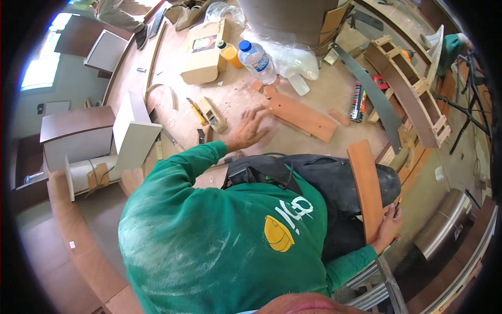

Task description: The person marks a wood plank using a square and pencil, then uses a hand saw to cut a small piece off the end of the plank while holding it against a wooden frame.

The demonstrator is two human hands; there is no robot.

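My left hand (248,128) is held out with its fingers spread, slightly blurred and with nothing in it. Just right of it lies a reddish-brown wooden board (303,116) with small holes. To its left are a pale wooden hand plane (213,116) and a yellow utility knife (196,111). Across my right thigh rests a gently curved strip of reddish wood (366,188). Beside that strip's near end, my right hand (388,227) is closed around a thin pencil-like stick (398,203), mostly hidden by the fingers.
Beyond the board stand a water bottle (257,63), an orange juice bottle (230,54) and a cardboard box (205,52). A handsaw (374,94), a black tube (357,103) and a ribbed wooden frame (405,89) lie to the right. White-sided panels (137,133) stand left.
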